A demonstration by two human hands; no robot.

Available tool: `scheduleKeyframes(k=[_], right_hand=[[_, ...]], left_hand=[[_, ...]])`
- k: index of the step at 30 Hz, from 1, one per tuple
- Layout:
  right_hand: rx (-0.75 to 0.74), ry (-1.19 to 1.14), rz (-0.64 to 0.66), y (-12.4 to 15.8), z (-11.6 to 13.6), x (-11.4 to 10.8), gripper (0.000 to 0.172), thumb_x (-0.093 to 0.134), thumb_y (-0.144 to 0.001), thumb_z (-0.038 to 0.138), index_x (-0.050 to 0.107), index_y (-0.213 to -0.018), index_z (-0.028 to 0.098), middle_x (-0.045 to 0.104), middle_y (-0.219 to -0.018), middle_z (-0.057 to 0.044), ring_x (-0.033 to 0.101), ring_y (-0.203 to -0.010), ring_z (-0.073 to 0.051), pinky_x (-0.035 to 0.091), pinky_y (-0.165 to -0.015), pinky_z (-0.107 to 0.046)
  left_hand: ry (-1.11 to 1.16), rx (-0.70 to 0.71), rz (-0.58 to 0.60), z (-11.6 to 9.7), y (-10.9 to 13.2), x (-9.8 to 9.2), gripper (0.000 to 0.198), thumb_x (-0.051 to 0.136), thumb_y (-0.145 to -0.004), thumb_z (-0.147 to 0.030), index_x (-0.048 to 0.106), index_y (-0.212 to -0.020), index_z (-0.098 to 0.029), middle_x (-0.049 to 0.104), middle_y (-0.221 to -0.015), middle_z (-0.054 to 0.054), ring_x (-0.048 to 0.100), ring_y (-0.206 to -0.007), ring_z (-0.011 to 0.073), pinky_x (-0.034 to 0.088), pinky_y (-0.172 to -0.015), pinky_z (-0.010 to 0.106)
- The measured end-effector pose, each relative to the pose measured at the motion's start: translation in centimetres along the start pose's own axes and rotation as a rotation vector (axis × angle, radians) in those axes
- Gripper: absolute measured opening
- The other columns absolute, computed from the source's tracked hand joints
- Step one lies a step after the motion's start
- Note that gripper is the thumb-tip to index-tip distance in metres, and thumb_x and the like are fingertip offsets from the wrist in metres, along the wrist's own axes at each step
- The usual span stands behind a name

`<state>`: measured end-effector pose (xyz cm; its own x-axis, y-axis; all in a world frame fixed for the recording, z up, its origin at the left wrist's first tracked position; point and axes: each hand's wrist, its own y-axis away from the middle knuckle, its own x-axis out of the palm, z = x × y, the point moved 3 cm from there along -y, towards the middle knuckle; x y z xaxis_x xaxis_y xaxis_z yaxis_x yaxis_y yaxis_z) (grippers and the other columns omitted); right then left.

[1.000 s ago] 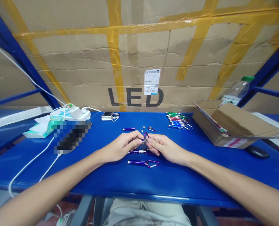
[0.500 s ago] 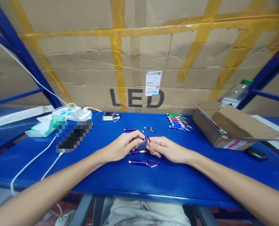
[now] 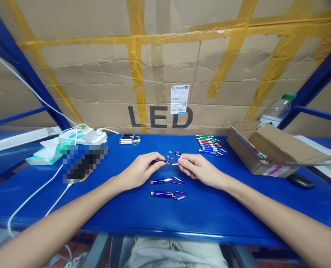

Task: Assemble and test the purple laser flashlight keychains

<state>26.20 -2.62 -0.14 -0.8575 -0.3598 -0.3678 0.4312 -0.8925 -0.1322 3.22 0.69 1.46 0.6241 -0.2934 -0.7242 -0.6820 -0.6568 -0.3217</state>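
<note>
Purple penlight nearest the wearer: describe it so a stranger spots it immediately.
On the blue table, below the left hand and right hand in the picture, lie two purple penlights. Choose the nearer penlight, whose barrel lacks its neighbour's pale label.

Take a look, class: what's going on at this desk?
Over a blue table, the left hand holds a purple tube, while the right hand has its fingertips at the far end of the tube's clip. Two similar clipped tubes lie nearer the front edge. Just beyond the hands are two small silver discs and another clip, partly hidden.
</note>
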Motion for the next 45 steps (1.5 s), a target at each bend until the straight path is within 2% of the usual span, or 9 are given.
scheduleKeyframes(k=[10, 13, 16, 21, 26, 30, 35, 40, 45], right_hand=[[-0.073, 0.089, -0.166, -0.1, 0.2, -1.4, 0.050, 0.053, -0.108, 0.060, 0.056, -0.076, 0.022, 0.053, -0.067, 0.003, 0.048, -0.064, -0.015, 0.040, -0.066, -0.030], [-0.177, 0.274, -0.179, -0.2, 0.0, -1.3, 0.037, 0.051, -0.111, 0.049, 0.067, -0.093, 0.021, 0.069, -0.091, -0.004, 0.062, -0.086, -0.021, 0.048, -0.084, -0.035], [-0.293, 0.539, -0.113, -0.3, 0.1, -0.7, 0.030, 0.045, -0.114, 0.035, 0.071, -0.124, 0.023, 0.071, -0.122, -0.011, 0.061, -0.115, -0.027, 0.045, -0.104, -0.045], [-0.249, 0.900, 0.011, -0.8, -0.1, 0.5, 0.051, 0.033, -0.113, 0.020, 0.050, -0.161, 0.027, 0.059, -0.156, -0.015, 0.051, -0.128, -0.036, 0.043, -0.103, -0.057], [-0.301, 1.078, 0.097, -0.9, -0.3, 1.0, 0.065, 0.036, -0.107, 0.008, 0.037, -0.169, 0.027, 0.039, -0.175, -0.011, 0.039, -0.146, -0.043, 0.035, -0.108, -0.065], [-0.360, 1.083, 0.045, -0.9, -0.2, 0.8, 0.052, 0.035, -0.111, 0.012, 0.051, -0.159, 0.025, 0.049, -0.168, -0.012, 0.039, -0.148, -0.041, 0.033, -0.110, -0.062], [-0.396, 1.055, -0.025, -0.8, 0.3, 0.5, 0.029, 0.041, -0.116, 0.027, 0.069, -0.120, 0.023, 0.073, -0.133, -0.012, 0.051, -0.131, -0.035, 0.034, -0.103, -0.053], [-0.350, 1.017, -0.024, -0.6, 0.2, 0.2, 0.022, 0.047, -0.115, 0.029, 0.067, -0.119, 0.022, 0.073, -0.120, -0.010, 0.052, -0.114, -0.030, 0.037, -0.091, -0.044], [-0.368, 1.012, 0.002, -0.6, 0.2, 0.3, 0.026, 0.044, -0.115, 0.028, 0.070, -0.122, 0.025, 0.071, -0.117, -0.010, 0.053, -0.109, -0.029, 0.035, -0.088, -0.042]], left_hand=[[-0.170, 0.110, 0.178, 0.0, 0.3, 0.1, 0.022, 0.061, -0.108, -0.037, 0.074, -0.118, -0.022, 0.076, -0.112, 0.006, 0.069, -0.108, 0.0230, 0.048, -0.100, 0.035], [-0.176, 0.127, 0.178, 0.0, 0.4, 0.0, 0.023, 0.062, -0.108, -0.039, 0.075, -0.121, -0.024, 0.073, -0.113, 0.006, 0.067, -0.111, 0.0242, 0.047, -0.105, 0.038], [-0.176, 0.128, 0.179, 0.0, 0.5, 0.0, 0.025, 0.063, -0.107, -0.041, 0.075, -0.123, -0.026, 0.071, -0.117, 0.007, 0.064, -0.117, 0.0259, 0.046, -0.108, 0.041], [-0.191, 0.125, 0.188, 0.2, 0.5, 0.1, 0.026, 0.061, -0.108, -0.042, 0.075, -0.122, -0.026, 0.069, -0.122, 0.008, 0.059, -0.125, 0.0280, 0.046, -0.109, 0.042], [-0.166, 0.128, 0.159, -0.1, 0.4, 0.0, 0.025, 0.064, -0.106, -0.045, 0.077, -0.113, -0.024, 0.065, -0.124, 0.009, 0.057, -0.126, 0.0274, 0.045, -0.112, 0.042], [-0.266, 0.086, 0.070, 0.5, 0.2, -0.4, 0.033, 0.046, -0.114, -0.039, 0.072, -0.126, -0.022, 0.065, -0.128, 0.010, 0.057, -0.120, 0.0267, 0.045, -0.111, 0.045], [-0.487, -0.041, -0.017, 3.3, 0.0, -1.0, 0.041, 0.044, -0.113, -0.028, 0.060, -0.149, -0.020, 0.059, -0.146, 0.013, 0.053, -0.123, 0.0315, 0.046, -0.109, 0.051], [-0.511, -0.037, -0.006, 4.3, -0.1, -1.2, 0.032, 0.049, -0.111, -0.031, 0.072, -0.131, -0.021, 0.070, -0.124, 0.011, 0.056, -0.109, 0.0293, 0.048, -0.103, 0.049], [-0.270, -0.045, -0.070, 3.4, -0.3, -1.1, 0.020, 0.056, -0.108, -0.028, 0.071, -0.120, -0.023, 0.073, -0.120, 0.007, 0.063, -0.109, 0.0256, 0.050, -0.101, 0.042]])
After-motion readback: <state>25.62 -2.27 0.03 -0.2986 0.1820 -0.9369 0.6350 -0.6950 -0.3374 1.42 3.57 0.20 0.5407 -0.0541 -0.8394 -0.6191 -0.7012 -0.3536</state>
